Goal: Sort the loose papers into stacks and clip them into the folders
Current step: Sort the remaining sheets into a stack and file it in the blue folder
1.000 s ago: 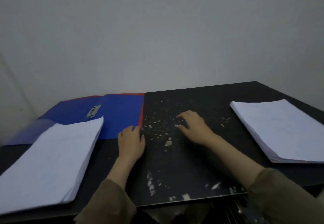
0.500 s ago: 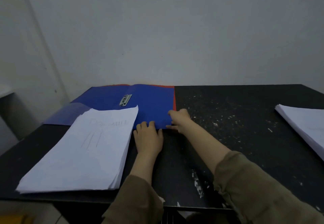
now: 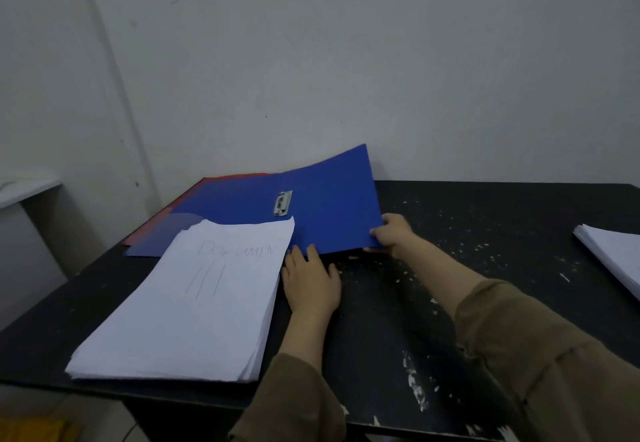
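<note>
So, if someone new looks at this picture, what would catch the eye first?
Probably the blue folder at the back of the black table, its right edge lifted in the grip of the right hand. Next comes the thick paper stack at front left, with the left hand flat beside it.

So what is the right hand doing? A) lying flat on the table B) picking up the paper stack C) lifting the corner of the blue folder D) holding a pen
C: the right hand pinches the near right corner of the blue folder, whose right side is raised off the table.
</note>
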